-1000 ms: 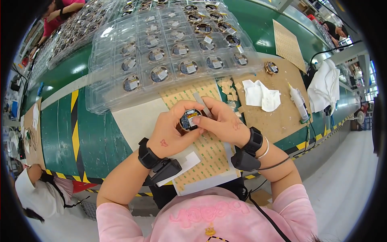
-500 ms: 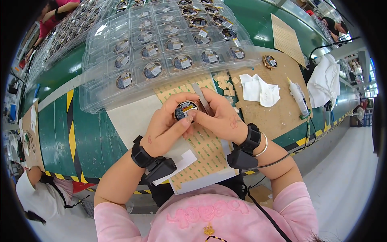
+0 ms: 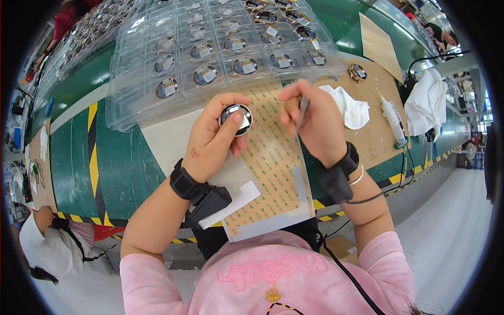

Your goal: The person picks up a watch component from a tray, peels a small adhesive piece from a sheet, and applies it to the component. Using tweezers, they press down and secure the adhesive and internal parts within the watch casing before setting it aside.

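Observation:
My left hand [image 3: 207, 139] is closed around a round watch case [image 3: 229, 111] with a gold rim and its circuitry facing up. The thumb presses on the inside of the case. Apart from it, to the right, my right hand [image 3: 323, 123] is raised and partly smeared by motion. Its fingers are curled around thin metal tweezers [image 3: 303, 109]. Below both hands lies a tan adhesive sheet [image 3: 273, 168] with green print, beside white backing paper [image 3: 173, 142]. My right hand covers the spot where small tan pieces lay.
Clear plastic trays [image 3: 136, 94] with several round watch cases are stacked at the back. On a brown board [image 3: 367, 105] to the right are a white cloth [image 3: 353, 109], a glue syringe [image 3: 391, 121] and another watch case [image 3: 358, 72]. A tan sheet [image 3: 380, 44] lies beyond.
My right hand has left the watch case and swung up and right with the tweezers. My left hand still holds the case, now slightly higher and farther left.

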The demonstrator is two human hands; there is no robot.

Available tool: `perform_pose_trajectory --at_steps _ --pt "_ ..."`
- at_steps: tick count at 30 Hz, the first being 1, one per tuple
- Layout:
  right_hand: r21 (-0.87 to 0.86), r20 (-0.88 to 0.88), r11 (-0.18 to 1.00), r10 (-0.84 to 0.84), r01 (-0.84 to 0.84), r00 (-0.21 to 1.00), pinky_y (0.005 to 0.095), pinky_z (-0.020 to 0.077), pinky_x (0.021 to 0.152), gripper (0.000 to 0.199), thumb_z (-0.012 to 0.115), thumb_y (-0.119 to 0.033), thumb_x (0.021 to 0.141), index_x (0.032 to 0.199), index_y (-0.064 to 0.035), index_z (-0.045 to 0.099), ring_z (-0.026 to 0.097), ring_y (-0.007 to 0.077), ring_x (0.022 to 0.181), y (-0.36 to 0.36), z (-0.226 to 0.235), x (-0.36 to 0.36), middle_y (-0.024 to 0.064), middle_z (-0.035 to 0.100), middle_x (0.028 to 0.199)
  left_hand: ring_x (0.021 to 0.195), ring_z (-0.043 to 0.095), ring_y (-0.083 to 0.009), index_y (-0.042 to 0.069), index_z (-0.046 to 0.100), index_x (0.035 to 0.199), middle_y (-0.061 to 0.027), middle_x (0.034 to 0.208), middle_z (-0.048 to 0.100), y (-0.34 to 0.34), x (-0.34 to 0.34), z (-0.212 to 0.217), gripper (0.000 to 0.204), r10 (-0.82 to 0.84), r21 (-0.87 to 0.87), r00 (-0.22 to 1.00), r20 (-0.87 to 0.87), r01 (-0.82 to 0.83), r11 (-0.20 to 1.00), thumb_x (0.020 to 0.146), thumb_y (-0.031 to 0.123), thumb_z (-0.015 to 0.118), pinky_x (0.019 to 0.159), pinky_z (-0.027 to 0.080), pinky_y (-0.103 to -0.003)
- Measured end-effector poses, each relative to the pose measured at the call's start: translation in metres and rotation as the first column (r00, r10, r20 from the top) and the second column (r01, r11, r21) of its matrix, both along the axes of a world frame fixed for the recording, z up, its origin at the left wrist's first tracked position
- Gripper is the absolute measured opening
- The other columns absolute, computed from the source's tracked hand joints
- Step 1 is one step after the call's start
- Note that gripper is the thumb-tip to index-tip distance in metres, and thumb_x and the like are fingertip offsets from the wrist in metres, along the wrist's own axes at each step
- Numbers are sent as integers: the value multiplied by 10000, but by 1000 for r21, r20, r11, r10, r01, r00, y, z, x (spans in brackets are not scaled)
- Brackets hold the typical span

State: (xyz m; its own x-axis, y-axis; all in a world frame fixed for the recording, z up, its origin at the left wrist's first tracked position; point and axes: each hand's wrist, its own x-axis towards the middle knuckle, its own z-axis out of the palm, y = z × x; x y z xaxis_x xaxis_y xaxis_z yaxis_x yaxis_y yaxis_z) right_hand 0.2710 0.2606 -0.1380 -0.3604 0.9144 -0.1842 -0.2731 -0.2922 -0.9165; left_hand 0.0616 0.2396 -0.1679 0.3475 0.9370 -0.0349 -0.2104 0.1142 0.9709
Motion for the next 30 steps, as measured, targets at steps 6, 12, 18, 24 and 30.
perform_pose_trajectory --at_steps 6,12,18,24,30 --pt "98 -3 976 -195 194 981 209 430 568 313 402 -321 1012 908 -55 531 491 84 610 4 3 7 1 472 790 591 554 -58 68 497 1204 5 764 556 -13 -8 -1 250 16 -25 998 57 -15 1000 958 106 516 523 465 -201" --pt "163 -75 974 -148 159 986 212 436 533 275 431 -317 997 893 -71 495 470 87 570 -30 27 7 -2 465 781 593 564 -77 55 495 1196 -12 754 555 -25 -21 9 252 30 -83 999 37 -27 996 950 103 515 515 471 -220" --pt "66 -155 990 131 -122 979 245 508 609 178 544 -233 944 942 -68 475 573 113 667 -80 4 9 21 546 825 588 597 -99 56 524 1169 -35 749 588 -35 -28 6 228 12 -68 998 67 -7 998 947 112 524 506 489 -225" --pt "-177 32 977 123 -116 992 282 534 722 188 596 -160 904 1025 -19 561 643 147 819 -114 10 -21 78 640 887 589 594 -91 41 529 1177 -31 720 593 -40 -34 0 239 -38 -68 999 26 40 997 952 120 513 533 495 -228" --pt "-74 425 917 385 -392 820 237 492 754 242 606 -164 912 1042 28 676 648 145 839 -124 4 -41 97 685 971 622 627 -109 32 523 1175 -55 738 606 -42 -37 -8 240 -56 -11 996 -65 56 998 947 108 520 537 522 -242"
